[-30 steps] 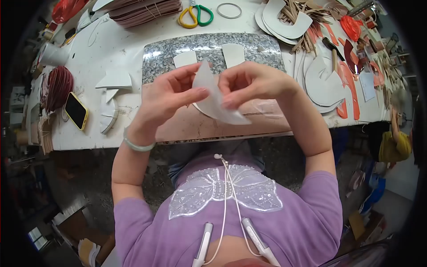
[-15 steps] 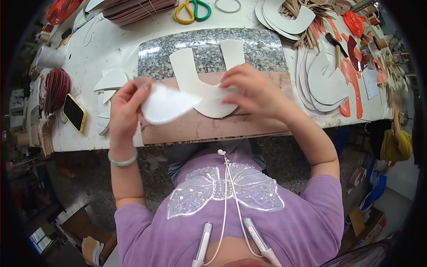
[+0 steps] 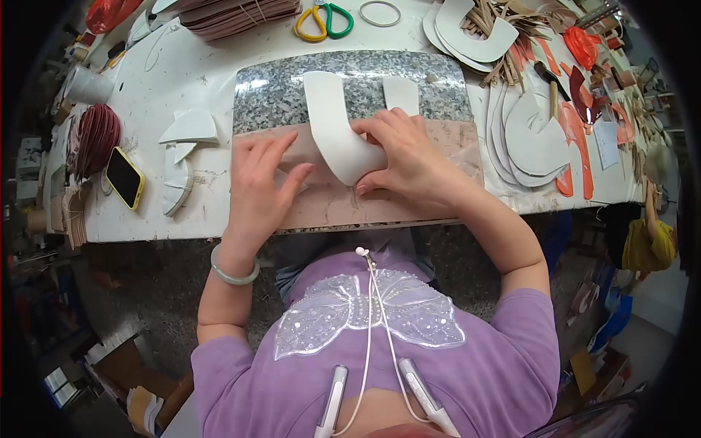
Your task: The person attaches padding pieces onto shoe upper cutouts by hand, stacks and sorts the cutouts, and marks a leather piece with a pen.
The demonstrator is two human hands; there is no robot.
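A U-shaped white piece (image 3: 330,124) lies on the board, its two arms pointing away from me and its near curve slightly raised. My right hand (image 3: 409,157) grips this curve between thumb and fingers, covering part of it and the base of its right arm. To the left of the piece, my left hand (image 3: 259,175) is open, fingers and thumb apart, holding nothing, just above the brown sheet (image 3: 328,212). That sheet covers the near half of a speckled stone slab (image 3: 270,91).
Left of the slab lie white cut pieces (image 3: 191,125), a phone (image 3: 125,178) and dark red strips (image 3: 98,142). Scissors (image 3: 337,22) and a stack of brown pieces (image 3: 241,18) are at the back. Rounded white pieces (image 3: 537,139) and a hammer (image 3: 553,87) lie to the right.
The white pointed piece has left my left hand, which has moved right and opened. My right hand has closed on the curve of the U-shaped piece, which has shifted slightly right.
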